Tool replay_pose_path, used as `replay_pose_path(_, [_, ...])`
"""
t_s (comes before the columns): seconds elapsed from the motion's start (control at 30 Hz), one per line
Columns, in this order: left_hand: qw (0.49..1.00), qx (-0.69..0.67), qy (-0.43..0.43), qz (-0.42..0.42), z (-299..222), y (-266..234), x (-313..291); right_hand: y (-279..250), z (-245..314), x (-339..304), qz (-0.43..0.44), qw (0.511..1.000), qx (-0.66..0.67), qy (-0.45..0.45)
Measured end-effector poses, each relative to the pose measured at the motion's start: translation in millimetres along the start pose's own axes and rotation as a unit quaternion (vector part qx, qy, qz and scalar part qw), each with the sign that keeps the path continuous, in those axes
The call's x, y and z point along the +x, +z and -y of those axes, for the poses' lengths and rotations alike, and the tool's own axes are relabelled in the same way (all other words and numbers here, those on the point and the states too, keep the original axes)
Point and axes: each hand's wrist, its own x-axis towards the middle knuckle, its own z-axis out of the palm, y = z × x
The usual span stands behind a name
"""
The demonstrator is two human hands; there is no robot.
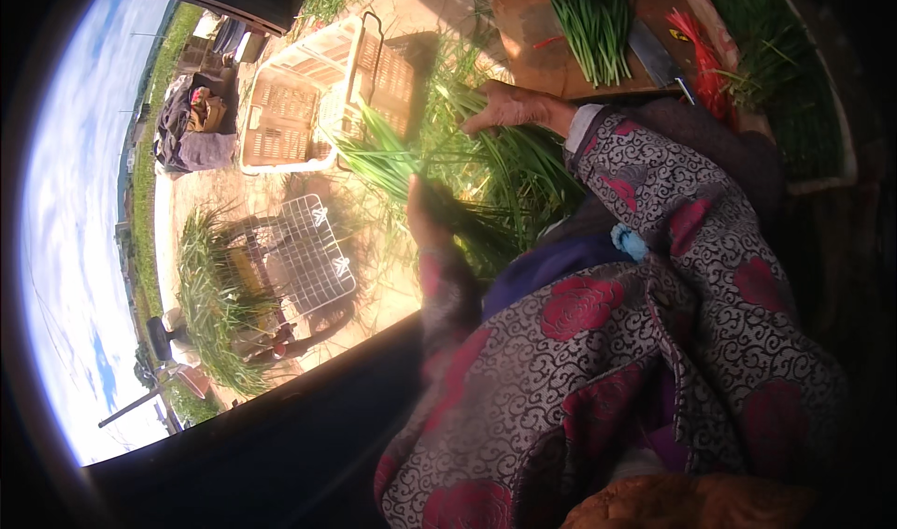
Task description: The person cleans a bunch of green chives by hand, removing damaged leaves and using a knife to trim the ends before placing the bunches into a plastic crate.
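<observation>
My left hand (422,213) is closed round a bunch of garlic chives (385,160); its bright green stalks fan out toward the crate. My right hand (512,107) reaches over the loose greens beyond it, thumb and forefinger apart. Its other fingers are partly hidden, and strands lie close to its fingertips. A heap of loose chives (528,169) spreads below my right wrist, over my lap. On a brown board (523,38) at the upper right lies a straight bundle of chives (593,24). A broad-bladed knife (654,54) rests beside that bundle.
A cream plastic crate (280,122) stands ahead, with a white wire rack (313,253) nearer on the ground. Grass-like greens (215,295) are piled at the left. Red ties (705,71) lie by the knife. More greens (761,34) fill a container at the far right.
</observation>
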Motion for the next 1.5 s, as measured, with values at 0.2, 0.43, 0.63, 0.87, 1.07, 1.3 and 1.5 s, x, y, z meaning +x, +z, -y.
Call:
replay_pose_path(0.2, [0.999, 0.018, 0.035, -0.007, -16, 2, -3, -58, -61, 5, -0.166, 0.972, -0.150, 0.076])
replay_pose_path(0.43, [0.983, 0.161, 0.082, -0.020, 1, -21, 2, -48, -30, 1, -0.096, 0.994, -0.020, -0.039])
replay_pose_path(0.63, [1.000, -0.001, -0.025, -0.018, 20, -24, 17, -60, -16, 6, -0.173, 0.982, 0.037, -0.070])
replay_pose_path(0.87, [0.990, 0.126, -0.040, -0.047, 45, 5, -3, -13, 20, -3, -0.156, 0.976, 0.129, -0.078])
replay_pose_path(1.07, [0.994, 0.072, 0.003, -0.081, 51, -16, 10, -14, 20, 3, -0.190, 0.981, -0.001, -0.025])
replay_pose_path(1.3, [0.985, 0.087, -0.020, -0.144, 47, -8, 13, -87, -93, 22, -0.384, 0.874, -0.293, 0.053])
replay_pose_path(1.5, [0.989, 0.068, -0.015, -0.133, 48, -18, 16, -44, -34, 13, -0.305, 0.938, -0.134, -0.091])
